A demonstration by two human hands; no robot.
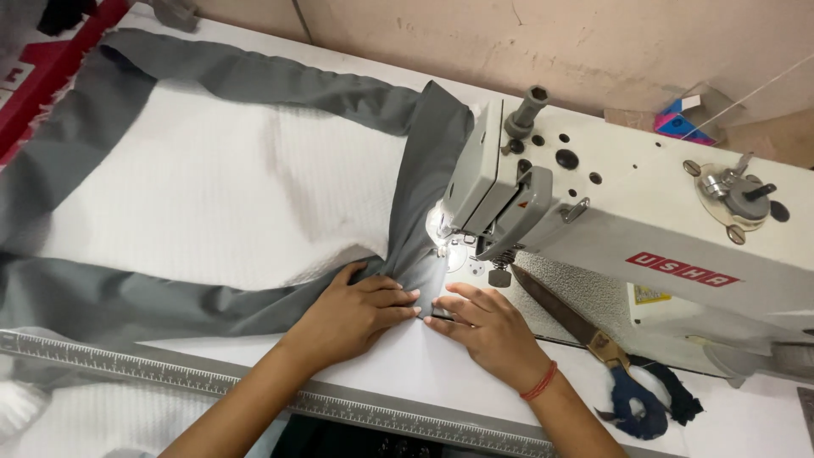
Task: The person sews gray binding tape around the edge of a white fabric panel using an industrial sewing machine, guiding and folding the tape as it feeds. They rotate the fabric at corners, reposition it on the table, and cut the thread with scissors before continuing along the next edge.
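Observation:
A long grey fabric strip borders a white quilted cloth on the sewing table. Its folded end runs under the needle area of a white sewing machine. My left hand lies flat on the grey fabric just in front of the needle, fingers together, pressing it down. My right hand rests beside it on the right, fingertips pinching the fabric's edge against the table. A red thread band circles my right wrist.
Scissors with blue-wrapped handles lie on the machine bed right of my right hand. A metal ruler runs along the table's front edge. A pink wall and a small coloured box stand behind the machine.

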